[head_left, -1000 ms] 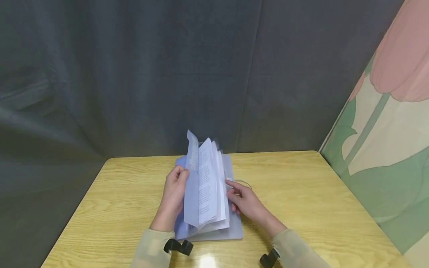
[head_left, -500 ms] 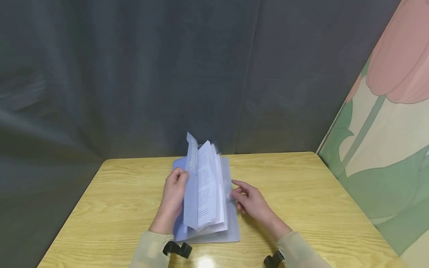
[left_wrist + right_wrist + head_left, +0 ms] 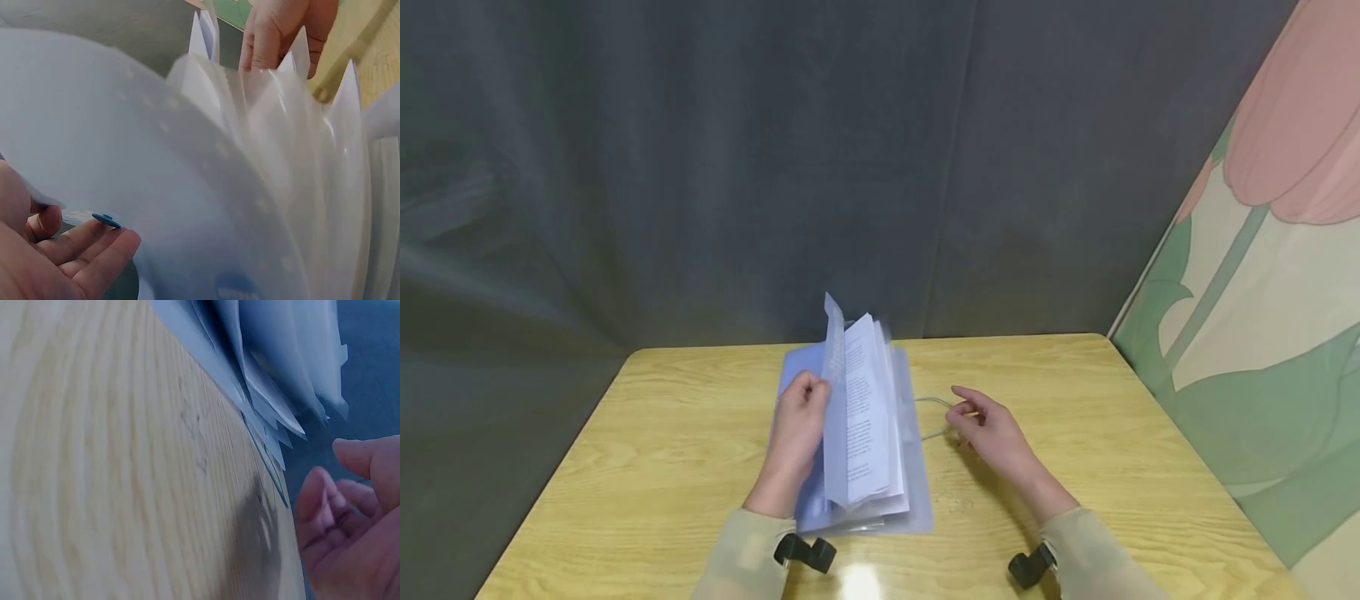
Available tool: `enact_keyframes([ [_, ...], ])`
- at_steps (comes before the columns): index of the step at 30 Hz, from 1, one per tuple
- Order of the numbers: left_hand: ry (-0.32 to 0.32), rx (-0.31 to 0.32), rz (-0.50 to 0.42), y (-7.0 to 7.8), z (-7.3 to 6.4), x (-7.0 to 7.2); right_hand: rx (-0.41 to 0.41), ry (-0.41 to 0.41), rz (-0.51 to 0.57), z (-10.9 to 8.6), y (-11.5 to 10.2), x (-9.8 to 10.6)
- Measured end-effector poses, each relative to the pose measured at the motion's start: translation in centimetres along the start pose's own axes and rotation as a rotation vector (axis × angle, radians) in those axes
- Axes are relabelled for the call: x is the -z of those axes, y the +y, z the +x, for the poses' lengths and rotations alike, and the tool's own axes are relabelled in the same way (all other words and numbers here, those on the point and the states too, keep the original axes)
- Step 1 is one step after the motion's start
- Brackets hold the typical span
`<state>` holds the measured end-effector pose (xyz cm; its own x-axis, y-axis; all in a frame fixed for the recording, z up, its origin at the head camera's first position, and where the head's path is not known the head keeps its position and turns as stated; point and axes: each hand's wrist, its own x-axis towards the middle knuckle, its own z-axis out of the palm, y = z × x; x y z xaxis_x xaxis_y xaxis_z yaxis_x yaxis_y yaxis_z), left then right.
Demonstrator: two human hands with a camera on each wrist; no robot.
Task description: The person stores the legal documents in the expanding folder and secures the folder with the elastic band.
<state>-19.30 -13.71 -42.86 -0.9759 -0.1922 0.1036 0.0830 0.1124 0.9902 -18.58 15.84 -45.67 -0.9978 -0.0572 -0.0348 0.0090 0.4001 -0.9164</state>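
A translucent blue document folder lies on the table, its cover flap raised and several printed sheets fanned out inside. My left hand pinches the outer edge of that flap between thumb and fingers. A small blue button shows beside its fingertips in the left wrist view. To the right of the folder, my right hand hovers with loosely bent fingers. A thin elastic loop sticks out from the folder's right edge and reaches close to those fingers. In the right wrist view the loop appears apart from the hand.
The wooden table extends around the folder on both sides. A dark curtain hangs behind its far edge, and a tulip-patterned cloth covers the right side. Each wrist carries a black camera strap.
My right hand has drawn away from the folder's edge to the right, and the elastic loop now shows beside it. The left hand keeps its grip on the flap, shifting slightly right.
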Motion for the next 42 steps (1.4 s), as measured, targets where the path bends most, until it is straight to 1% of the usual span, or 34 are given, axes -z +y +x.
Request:
enact_keyframes([
  [5,-0.003,-0.011,0.053,-0.1,-0.1,-0.2,-0.014,0.02,-0.056,0.4,0.0,0.1],
  [8,0.003,-0.037,0.102,-0.2,-0.1,-0.5,-0.007,0.019,-0.069,0.8,0.1,0.2],
  [12,0.023,-0.081,0.204,-0.5,-0.2,-1.0,0.006,0.018,-0.065,1.2,0.4,0.3],
  [18,0.034,-0.112,0.361,-1.2,-0.6,-1.8,0.001,0.017,-0.08,1.1,0.8,0.1],
  [24,0.035,-0.148,0.472,-1.7,-1.2,-2.7,-0.006,0.01,-0.082,0.9,0.9,0.1],
  [28,0.024,-0.148,0.519,-2.0,-1.6,-3.3,-0.003,0.009,-0.093,0.9,1.0,0.1],
  [32,0.029,-0.176,0.546,-2.5,-1.7,-3.8,0.0,0.015,-0.103,0.9,1.1,0.0],
  [38,0.033,-0.204,0.51,-3.1,-1.8,-4.2,-0.009,0.007,-0.108,0.9,1.3,-0.2],
  [40,0.05,-0.233,0.518,-4.3,-1.4,-4.4,-0.014,0.003,-0.111,0.8,1.3,-0.2],
  [42,0.051,-0.238,0.51,-4.3,-1.5,-4.4,-0.016,0.002,-0.113,0.8,1.3,-0.2],
])
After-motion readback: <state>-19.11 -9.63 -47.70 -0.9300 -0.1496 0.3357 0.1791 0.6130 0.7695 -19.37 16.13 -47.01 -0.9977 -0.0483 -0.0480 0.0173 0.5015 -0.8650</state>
